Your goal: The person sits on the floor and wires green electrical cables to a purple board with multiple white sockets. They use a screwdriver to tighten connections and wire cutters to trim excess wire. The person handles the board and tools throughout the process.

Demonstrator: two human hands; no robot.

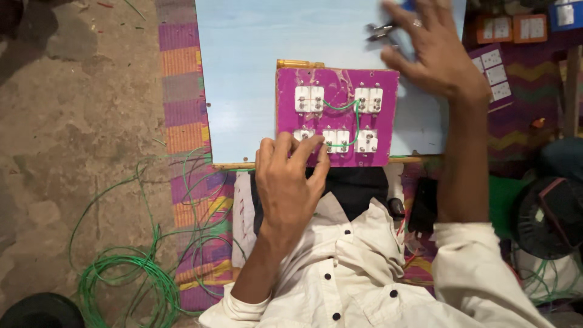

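A magenta board [337, 82] with several white switch backs and a green wire [347, 107] linking them lies on a pale blue board [243, 61]. My left hand [288, 179] rests on the magenta board's near left corner, fingertips touching a white switch [303, 134]. My right hand [431, 51] reaches over the far right of the blue board, fingers closed around metal pliers [381, 33] with a blue handle. A yellow-handled tool [300, 63] lies along the magenta board's far edge.
A striped woven mat [182, 73] lies under the blue board. A coil of green wire [124, 276] sits on the bare floor at left. Orange and purple switch packs [510, 28] lie at right, beside a dark round object [549, 212].
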